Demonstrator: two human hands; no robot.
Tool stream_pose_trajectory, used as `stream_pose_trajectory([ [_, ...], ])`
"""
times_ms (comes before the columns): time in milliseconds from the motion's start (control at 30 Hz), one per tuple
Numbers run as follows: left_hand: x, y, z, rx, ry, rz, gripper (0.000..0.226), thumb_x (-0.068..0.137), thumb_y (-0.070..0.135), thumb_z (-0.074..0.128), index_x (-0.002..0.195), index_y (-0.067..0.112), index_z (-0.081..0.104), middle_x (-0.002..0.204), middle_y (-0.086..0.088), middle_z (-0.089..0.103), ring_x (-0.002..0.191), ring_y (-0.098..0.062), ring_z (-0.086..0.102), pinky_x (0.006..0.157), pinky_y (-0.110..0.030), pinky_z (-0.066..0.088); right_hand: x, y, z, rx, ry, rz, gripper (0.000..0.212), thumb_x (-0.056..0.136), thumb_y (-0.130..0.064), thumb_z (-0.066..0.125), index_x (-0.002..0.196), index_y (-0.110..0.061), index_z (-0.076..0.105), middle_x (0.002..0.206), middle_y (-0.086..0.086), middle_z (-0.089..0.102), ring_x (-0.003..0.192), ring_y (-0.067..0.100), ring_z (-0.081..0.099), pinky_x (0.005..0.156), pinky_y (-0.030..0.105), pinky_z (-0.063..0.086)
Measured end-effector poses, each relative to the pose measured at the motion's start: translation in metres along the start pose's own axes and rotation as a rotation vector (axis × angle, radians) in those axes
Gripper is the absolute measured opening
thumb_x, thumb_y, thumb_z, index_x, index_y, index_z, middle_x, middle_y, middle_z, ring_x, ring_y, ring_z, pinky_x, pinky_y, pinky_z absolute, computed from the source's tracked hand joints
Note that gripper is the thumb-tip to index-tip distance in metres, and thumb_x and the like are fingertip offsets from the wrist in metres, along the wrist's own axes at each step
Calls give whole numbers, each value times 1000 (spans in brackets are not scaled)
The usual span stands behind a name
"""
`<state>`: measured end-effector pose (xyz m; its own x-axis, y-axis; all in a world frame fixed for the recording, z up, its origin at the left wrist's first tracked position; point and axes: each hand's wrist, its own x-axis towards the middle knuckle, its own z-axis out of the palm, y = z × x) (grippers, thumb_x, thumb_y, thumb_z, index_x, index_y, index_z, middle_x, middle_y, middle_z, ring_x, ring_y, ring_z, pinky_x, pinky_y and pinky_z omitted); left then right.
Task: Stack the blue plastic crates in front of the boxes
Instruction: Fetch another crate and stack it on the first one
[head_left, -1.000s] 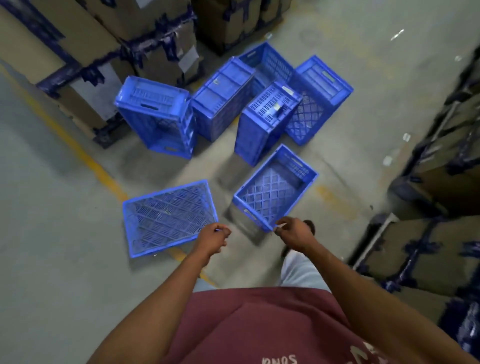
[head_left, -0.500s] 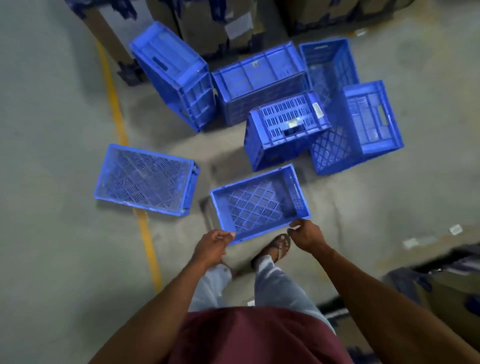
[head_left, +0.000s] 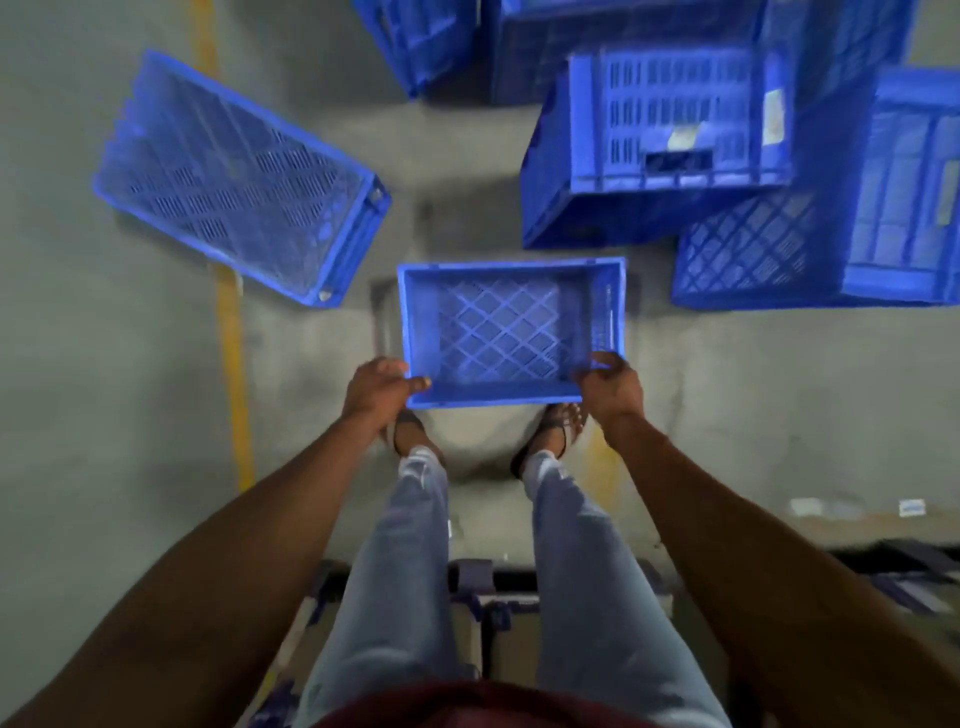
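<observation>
A: Floor (head_left: 130, 415), grey concrete, with a yellow line (head_left: 231, 364) running away from the person on the left. Crates scattered over it.

B: Largest first?

A: Left crate (head_left: 234, 176), lying tilted beside the line, mesh base facing up. Then the heap (head_left: 727, 156) at upper right: several blue crates on their sides and against each other, not yet stacked. Boxes are out of view at the top.

B: And the one in hand?

A: Held crate (head_left: 511, 332), open side up, square to the body, directly ahead of the feet. Whether it is off the floor cannot be told. Its long axis runs left to right.

B: The grip?

A: Left hand (head_left: 382, 387) clamps the near-left corner, thumb over the rim. Right hand (head_left: 613, 387) clamps the near-right corner, fingers curled over the side wall. Both sit on the near long edge, so the crate's bulk lies wholly forward of the grip.

B: Which hand is nearer the rest?

A: Right hand is nearer the heap; left hand is nearer the left crate, which lies well apart across bare floor.

B: Judgement?

A: Likely a carry forward. With the weight ahead of the hands, the far edge may dip.
</observation>
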<state>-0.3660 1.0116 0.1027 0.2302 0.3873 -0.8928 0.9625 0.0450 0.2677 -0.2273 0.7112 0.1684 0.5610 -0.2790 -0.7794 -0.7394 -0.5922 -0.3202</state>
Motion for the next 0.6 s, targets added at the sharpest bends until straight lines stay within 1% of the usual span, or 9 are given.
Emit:
stream_pose_trajectory([
  [67, 33, 0, 23, -25, 105, 8, 70, 35, 55, 89, 95, 25, 72, 100, -7, 79, 94, -27, 77, 86, -49, 63, 52, 19, 19, 32, 18, 18, 52, 60, -33, 73, 108, -25, 58, 98, 4, 68, 94, 29, 66, 86, 39, 51],
  [133, 66, -2, 47, -24, 156, 22, 75, 44, 47, 95, 111, 22, 72, 106, -1, 75, 92, -21, 75, 87, -39, 62, 103, 39, 33, 10, 18, 35, 62, 60, -29, 80, 117, -22, 56, 102, 3, 63, 100, 30, 65, 89, 39, 51],
  [233, 113, -4, 79, -21, 225, 28, 73, 62, 30, 97, 126, 10, 67, 113, -1, 71, 92, -17, 66, 76, -24, 54, 169, 59, 52, -51, 28, 5, 80, 60, -30, 80, 133, -15, 51, 124, 7, 61, 109, 27, 62, 96, 37, 51],
  [300, 140, -3, 93, -70, 310, -1, 84, 67, 26, 95, 138, 4, 56, 122, -5, 66, 101, -19, 65, 72, -17, 51, 202, 69, 61, -116, 56, -60, 92, 62, -32, 78, 144, -11, 44, 138, 11, 55, 123, 30, 57, 105, 41, 47],
  [333, 153, -2, 99, -90, 345, -15, 95, 65, 27, 96, 145, 3, 49, 130, -8, 63, 110, -21, 65, 80, -18, 53, 214, 73, 64, -139, 78, -84, 94, 63, -31, 78, 147, -9, 41, 141, 14, 52, 128, 32, 54, 109, 42, 44],
  [400, 170, 0, 106, -85, 355, -35, 123, 53, 38, 98, 154, 6, 37, 145, -11, 57, 125, -26, 62, 100, -33, 54, 231, 76, 68, -170, 116, -109, 101, 67, -30, 82, 152, -3, 33, 149, 17, 43, 137, 34, 44, 116, 39, 34],
  [433, 179, -2, 109, -66, 352, -42, 131, 49, 42, 97, 157, 7, 32, 150, -12, 53, 130, -27, 60, 105, -39, 53, 239, 74, 69, -180, 128, -113, 105, 70, -32, 83, 154, 0, 27, 153, 18, 38, 142, 34, 38, 119, 35, 28],
  [533, 195, -6, 119, -35, 336, -44, 131, 50, 37, 97, 158, 8, 29, 155, -14, 47, 137, -29, 53, 110, -42, 49, 259, 74, 67, -208, 146, -84, 113, 77, -36, 80, 158, 1, 12, 163, 17, 21, 151, 31, 21, 121, 30, 15],
  [600, 198, -3, 125, -46, 351, -31, 132, 45, 40, 94, 158, 10, 32, 152, -15, 48, 136, -31, 54, 108, -43, 51, 269, 76, 63, -172, 131, -48, 110, 76, -32, 81, 158, 0, 14, 159, 14, 30, 147, 27, 31, 118, 27, 20],
])
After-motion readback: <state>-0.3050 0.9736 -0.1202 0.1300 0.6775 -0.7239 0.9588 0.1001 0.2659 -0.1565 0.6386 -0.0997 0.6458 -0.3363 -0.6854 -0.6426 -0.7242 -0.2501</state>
